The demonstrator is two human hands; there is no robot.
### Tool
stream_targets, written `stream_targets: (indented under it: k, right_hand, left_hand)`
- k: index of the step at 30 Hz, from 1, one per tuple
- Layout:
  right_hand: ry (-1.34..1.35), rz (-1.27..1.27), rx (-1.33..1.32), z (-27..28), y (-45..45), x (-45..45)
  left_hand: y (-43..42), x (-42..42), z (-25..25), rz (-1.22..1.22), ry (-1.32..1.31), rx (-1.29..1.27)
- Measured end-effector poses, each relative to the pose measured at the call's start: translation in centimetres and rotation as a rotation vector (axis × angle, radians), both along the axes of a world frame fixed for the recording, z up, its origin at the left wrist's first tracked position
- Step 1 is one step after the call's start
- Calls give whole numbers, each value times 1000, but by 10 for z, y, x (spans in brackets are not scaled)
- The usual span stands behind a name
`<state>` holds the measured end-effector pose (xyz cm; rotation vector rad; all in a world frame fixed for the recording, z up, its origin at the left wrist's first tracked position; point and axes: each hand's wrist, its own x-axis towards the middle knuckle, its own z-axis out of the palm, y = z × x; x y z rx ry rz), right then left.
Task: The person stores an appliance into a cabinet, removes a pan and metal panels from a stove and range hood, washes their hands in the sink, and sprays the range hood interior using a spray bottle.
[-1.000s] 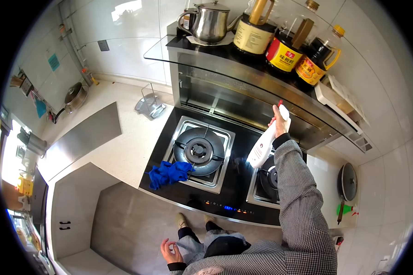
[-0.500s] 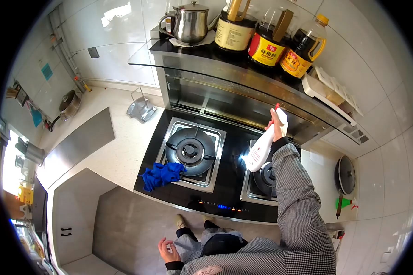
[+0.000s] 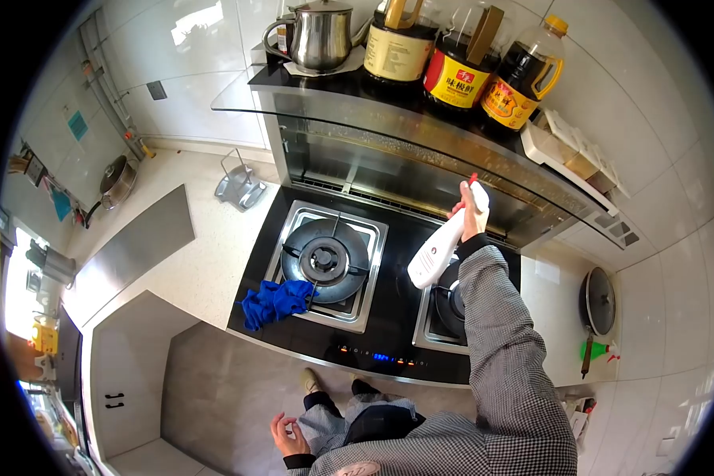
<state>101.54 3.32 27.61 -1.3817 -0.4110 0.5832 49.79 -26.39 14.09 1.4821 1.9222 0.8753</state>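
Observation:
My right hand (image 3: pixel 474 213) grips the neck of a white spray bottle (image 3: pixel 438 252) with a red nozzle. The bottle is tilted, its base hanging over the black glass cooktop (image 3: pixel 397 305) beside the right burner (image 3: pixel 450 305). Its nozzle points up toward the range hood's glass edge, where droplets show. Low in front of my body, my left hand (image 3: pixel 288 435) hangs with loosely bent fingers apart, holding nothing. A crumpled blue cloth (image 3: pixel 274 303) lies at the front edge of the left burner (image 3: pixel 325 260).
A steel kettle (image 3: pixel 321 38) and several sauce bottles, one a yellow-capped bottle (image 3: pixel 523 75), stand on the hood shelf. On the right counter are a lidded pan (image 3: pixel 597 301) and a green spray bottle (image 3: pixel 595 349). A clear rack (image 3: pixel 239 189) stands left of the cooktop.
My right hand and the white spray bottle have shifted slightly left, along the hood's glass edge. My left hand stays low, nearly where it was. The blue cloth has not moved.

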Motion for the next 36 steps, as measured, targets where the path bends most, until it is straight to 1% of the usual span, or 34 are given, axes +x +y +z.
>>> stream_targets:
  k: [2, 3, 4, 6, 7, 8, 11, 12, 14, 15, 16, 18, 20, 22, 23, 24, 26, 27, 28, 30, 31, 32, 34, 36]
  right_hand:
    - [20, -39, 98, 2, -2, 9]
    - [-31, -86, 26, -4, -3, 22]
    - [-19, -109, -25, -1, -5, 28]
    - [-22, -132, 14, 1, -9, 38]
    - [-9, -88, 68, 4, -11, 40]
    - [-70, -52, 150, 12, -14, 39]
    - [-136, -170, 43, 22, -19, 53]
    - [-163, -161, 46, 19, -20, 65]
    - [-107, -97, 164, 22, -23, 70]
    - [-148, -85, 191, 21, -22, 75]
    - [-234, -124, 163, 21, -23, 81]
    - [-274, -237, 161, 18, -24, 90]
    - [-299, -226, 142, 15, -30, 100]
    - [-247, -48, 279, 15, -36, 109]
    - [-300, -134, 240, 13, -38, 110]
    - [-371, -275, 117, 13, -44, 112]
    - [-272, -391, -17, 8, -57, 125]
    - [-122, -270, 171, 3, -62, 134]
    - [-125, -273, 169, 9, -69, 129]
    - [-10, -226, 191, 26, -78, 112]
    - [28, -225, 193, 18, -83, 133]
    - [-159, -329, 114, 17, -87, 140]
    - [-70, -376, 111, 15, -96, 152]
    - [-46, -364, 140, 9, -106, 167]
  left_hand:
    - [-2, 0, -3, 12, 3, -6]
    - [-4, 0, -4, 24, 5, -7]
    - [-4, 1, -2, 26, 3, -14]
    - [-2, 4, 3, 18, -3, -28]
    - [-2, 4, 2, 8, 1, -31]
    - [-2, 4, 0, 9, -4, -39]
    - [-2, 5, -2, 0, 0, -54]
    - [-4, 6, -1, 2, -2, -68]
    - [-2, 9, 2, -5, 6, -53]
    - [-4, 8, -1, -11, -10, -68]
    - [-5, 8, -1, -12, -11, -75]
    - [-4, 11, 0, -6, 13, -42]
    - [-4, 12, 1, -9, 19, -48]
    - [-4, 13, 2, -12, 24, -51]
    - [-4, 13, 2, -16, 23, -46]
    - [-4, 14, 1, -20, 18, -38]
    - [-5, 15, 0, -19, 17, -44]
    - [-5, 16, 0, -17, 16, -48]
    - [-6, 16, 0, -21, 13, -51]
    - [-6, 17, 0, -18, -17, -89]
    - [-6, 16, 1, -22, -19, -91]
    - [-5, 17, 0, -31, -12, -88]
    - [-6, 18, 0, -46, -2, -87]
    - [-6, 19, 0, -53, -4, -93]
